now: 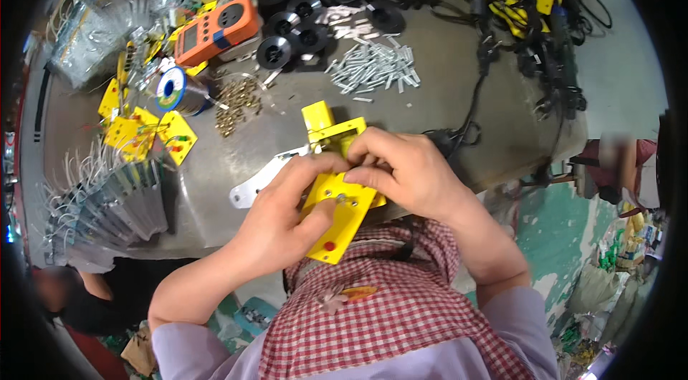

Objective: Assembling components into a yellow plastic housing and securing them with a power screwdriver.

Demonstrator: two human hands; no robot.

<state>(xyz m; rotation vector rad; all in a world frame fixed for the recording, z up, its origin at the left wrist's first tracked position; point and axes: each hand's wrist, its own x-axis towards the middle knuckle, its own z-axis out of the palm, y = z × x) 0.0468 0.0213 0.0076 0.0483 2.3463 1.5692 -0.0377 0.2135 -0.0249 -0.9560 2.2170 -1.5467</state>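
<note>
Yellow plate [342, 228], held at the near edge of the metal table [448, 83], in front of my checked apron [373, 330]. My left hand [283, 219] grips it from the left, the thumb laid across its face near the metal fittings, the fingers bent around its upper part. My right hand [412, 172] is at the upper right edge, fingers curled and thumb drawn in; what its fingertips pinch, if anything, I cannot tell. A red button [329, 246] sits near the plate's lower end. Just beyond my hands stands a yellow frame [357, 125]; a pale metal strip [247, 190] lies to the left. Farther off: brass screws [239, 106] in a heap, silver pins [376, 67], a spool of wire [175, 90] and an orange meter [217, 30].
</note>
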